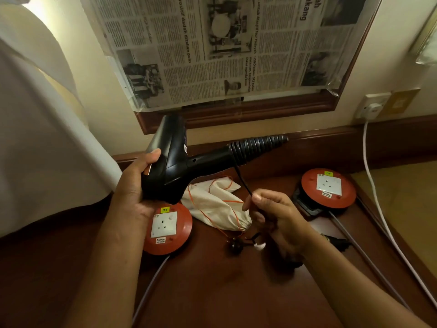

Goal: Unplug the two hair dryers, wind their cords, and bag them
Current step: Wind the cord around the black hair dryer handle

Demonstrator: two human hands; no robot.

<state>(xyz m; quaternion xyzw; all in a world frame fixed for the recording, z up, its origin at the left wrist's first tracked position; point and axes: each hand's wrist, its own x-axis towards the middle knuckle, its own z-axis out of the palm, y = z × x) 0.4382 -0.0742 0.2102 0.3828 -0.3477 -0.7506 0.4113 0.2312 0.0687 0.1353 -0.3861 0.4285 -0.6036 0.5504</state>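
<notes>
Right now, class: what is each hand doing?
Left hand: closed around the black hair dryer.
Right hand: pinching the dryer's black cord.

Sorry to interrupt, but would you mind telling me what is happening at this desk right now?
A person is winding a cord around the handle of a black hair dryer. The left hand holds the dryer's body, while the right hand pinches the loose cord. A cloth drawstring bag lies on the wooden desk between two red extension reels, both sockets empty.
</notes>
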